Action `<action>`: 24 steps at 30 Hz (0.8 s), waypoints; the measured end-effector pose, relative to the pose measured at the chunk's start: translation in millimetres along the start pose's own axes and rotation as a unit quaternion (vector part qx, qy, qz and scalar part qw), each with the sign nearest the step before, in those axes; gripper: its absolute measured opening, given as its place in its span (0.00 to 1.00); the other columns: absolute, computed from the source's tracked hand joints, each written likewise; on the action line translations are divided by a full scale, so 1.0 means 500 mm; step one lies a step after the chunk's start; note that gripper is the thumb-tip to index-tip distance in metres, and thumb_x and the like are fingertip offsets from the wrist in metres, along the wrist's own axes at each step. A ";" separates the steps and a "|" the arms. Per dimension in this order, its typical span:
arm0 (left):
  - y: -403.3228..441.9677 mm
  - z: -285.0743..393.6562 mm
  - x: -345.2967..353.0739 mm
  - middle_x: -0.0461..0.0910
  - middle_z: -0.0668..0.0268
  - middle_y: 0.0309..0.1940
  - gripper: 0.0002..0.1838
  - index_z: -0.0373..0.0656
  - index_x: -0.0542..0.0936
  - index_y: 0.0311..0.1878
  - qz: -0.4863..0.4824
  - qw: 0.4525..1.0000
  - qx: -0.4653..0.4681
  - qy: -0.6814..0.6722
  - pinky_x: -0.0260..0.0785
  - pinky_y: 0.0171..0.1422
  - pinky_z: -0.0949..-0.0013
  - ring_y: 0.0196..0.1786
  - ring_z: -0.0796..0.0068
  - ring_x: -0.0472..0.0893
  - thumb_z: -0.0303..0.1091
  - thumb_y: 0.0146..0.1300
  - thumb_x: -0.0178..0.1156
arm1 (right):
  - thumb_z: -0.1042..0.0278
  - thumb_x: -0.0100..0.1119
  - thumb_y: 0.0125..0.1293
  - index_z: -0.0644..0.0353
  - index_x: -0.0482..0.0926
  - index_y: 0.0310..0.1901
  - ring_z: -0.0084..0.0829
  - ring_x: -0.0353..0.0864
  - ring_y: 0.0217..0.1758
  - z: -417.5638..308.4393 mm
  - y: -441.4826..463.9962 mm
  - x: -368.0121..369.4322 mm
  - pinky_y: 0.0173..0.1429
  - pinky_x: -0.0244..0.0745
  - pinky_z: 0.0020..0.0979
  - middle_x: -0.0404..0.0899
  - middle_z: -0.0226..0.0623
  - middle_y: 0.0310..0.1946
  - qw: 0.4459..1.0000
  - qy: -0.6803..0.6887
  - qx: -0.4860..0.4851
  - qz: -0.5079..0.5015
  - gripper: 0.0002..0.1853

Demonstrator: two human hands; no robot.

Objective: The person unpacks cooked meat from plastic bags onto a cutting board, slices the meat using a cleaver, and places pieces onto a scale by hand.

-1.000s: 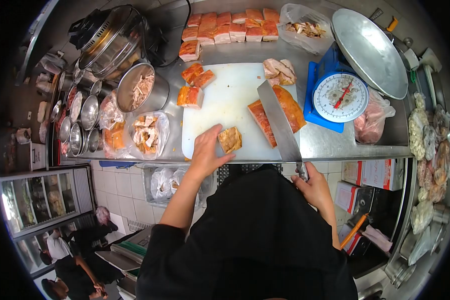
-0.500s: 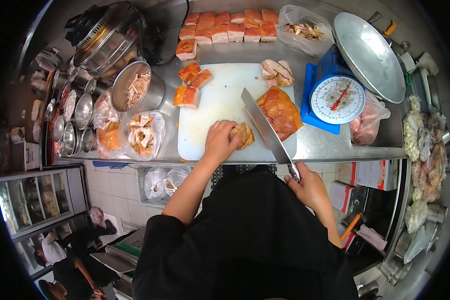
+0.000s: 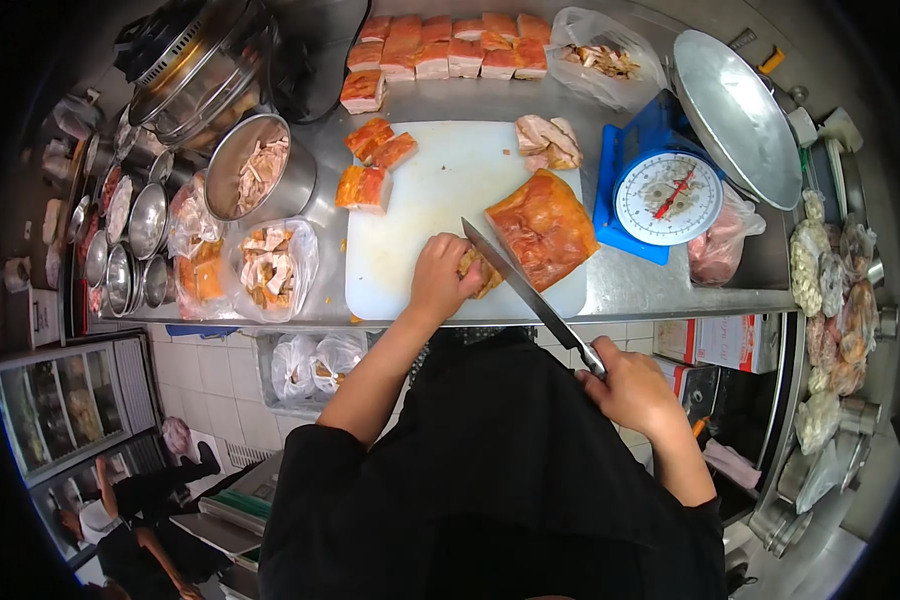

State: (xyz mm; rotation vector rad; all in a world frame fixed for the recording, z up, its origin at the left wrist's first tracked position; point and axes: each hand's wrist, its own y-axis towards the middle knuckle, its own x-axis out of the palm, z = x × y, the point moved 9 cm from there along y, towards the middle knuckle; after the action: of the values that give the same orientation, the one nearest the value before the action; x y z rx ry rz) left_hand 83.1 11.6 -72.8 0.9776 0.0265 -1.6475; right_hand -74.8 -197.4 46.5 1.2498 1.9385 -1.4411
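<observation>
My left hand (image 3: 442,275) presses a small brown piece of meat (image 3: 487,279) onto the white cutting board (image 3: 440,170), fingers curled over it. In my right hand (image 3: 632,385) is the handle of a large knife (image 3: 530,293). Its blade slants up and left, with the tip near my left fingers and the edge beside the small piece. Just right of the blade lies a big slab of browned, skin-on meat (image 3: 543,232). Pale meat pieces (image 3: 548,142) sit at the board's upper right, and cut chunks (image 3: 365,188) at its upper left.
Rows of meat blocks (image 3: 450,45) stand at the back of the steel counter. A blue dial scale (image 3: 667,195) with a metal pan is on the right. A steel pot (image 3: 300,175) and a bag of meat pieces (image 3: 275,268) are on the left. Other people (image 3: 150,510) appear lower left.
The knife has swung left, away from the big slab and over to the small piece under my left hand. My right hand has shifted slightly right and down. The view has moved slightly.
</observation>
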 end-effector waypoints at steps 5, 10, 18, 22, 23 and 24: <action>-0.002 0.001 0.004 0.79 0.56 0.42 0.16 0.37 0.80 0.44 -0.003 1.000 0.014 0.015 0.72 0.53 0.54 0.46 0.51 0.78 0.36 0.56 0.67 | 0.59 0.60 0.72 0.66 0.72 0.49 0.61 0.85 0.41 -0.022 0.006 -0.013 0.49 0.78 0.56 0.85 0.56 0.32 0.999 -0.029 -0.018 -0.012 0.17; -0.002 -0.008 0.008 0.80 0.56 0.43 0.17 0.37 0.80 0.45 -0.022 1.000 0.003 0.016 0.72 0.54 0.54 0.47 0.51 0.78 0.38 0.57 0.66 | 0.59 0.63 0.72 0.66 0.71 0.49 0.64 0.84 0.42 -0.028 0.040 -0.009 0.49 0.75 0.57 0.84 0.59 0.31 1.000 -0.009 -0.029 -0.006 0.19; 0.000 -0.009 0.011 0.79 0.54 0.42 0.17 0.37 0.79 0.45 -0.022 1.000 0.000 0.007 0.71 0.54 0.52 0.48 0.49 0.78 0.38 0.58 0.65 | 0.61 0.59 0.73 0.71 0.71 0.52 0.61 0.85 0.45 -0.069 0.136 0.027 0.52 0.79 0.55 0.85 0.60 0.38 0.999 -0.012 -0.033 -0.015 0.19; 0.005 -0.007 0.004 0.80 0.51 0.40 0.14 0.35 0.78 0.43 -0.017 1.000 -0.011 -0.001 0.72 0.53 0.52 0.47 0.46 0.79 0.35 0.59 0.64 | 0.61 0.58 0.74 0.71 0.71 0.52 0.60 0.86 0.46 -0.078 0.165 0.031 0.54 0.78 0.55 0.86 0.59 0.39 0.999 0.007 -0.050 0.012 0.19; 0.007 -0.007 0.006 0.80 0.52 0.40 0.14 0.36 0.79 0.43 -0.019 1.000 -0.011 -0.002 0.72 0.53 0.53 0.47 0.47 0.79 0.35 0.59 0.64 | 0.61 0.58 0.74 0.71 0.71 0.52 0.59 0.86 0.47 -0.076 0.164 0.034 0.54 0.79 0.55 0.86 0.59 0.39 0.999 0.006 -0.044 0.001 0.19; 0.008 -0.002 0.005 0.80 0.52 0.40 0.14 0.36 0.79 0.43 -0.019 1.000 -0.008 -0.001 0.72 0.53 0.53 0.47 0.47 0.79 0.35 0.59 0.64 | 0.61 0.58 0.74 0.71 0.71 0.52 0.59 0.86 0.47 -0.073 0.159 0.031 0.54 0.79 0.55 0.86 0.59 0.39 0.999 0.006 -0.045 0.004 0.19</action>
State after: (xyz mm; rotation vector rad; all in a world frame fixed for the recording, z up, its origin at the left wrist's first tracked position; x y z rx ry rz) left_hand 87.0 8.4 -73.1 0.9690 0.0568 -1.6795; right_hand -9.4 -153.0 6.0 1.2278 1.9811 -1.3293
